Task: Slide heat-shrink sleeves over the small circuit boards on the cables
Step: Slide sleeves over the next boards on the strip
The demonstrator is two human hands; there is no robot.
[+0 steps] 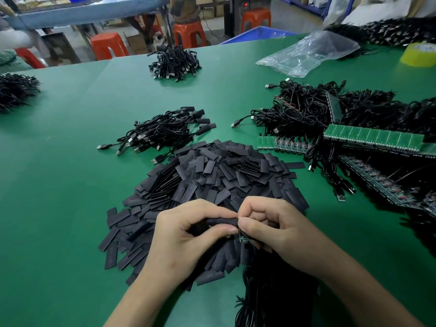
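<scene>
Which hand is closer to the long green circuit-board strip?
Right. The right hand sits nearer the camera and left of the long green circuit-board strip; the left hand lies farther left.

My left grip (186,234) covers most of the heat-shrink sleeve (223,222). My right grip (269,228) hides all but a green corner of the small circuit board (243,239). I cannot tell whether the board has entered the sleeve. The cable bundle (271,293) runs off the bottom edge, and the right edge cuts the yellow tape roll (418,54).
</scene>
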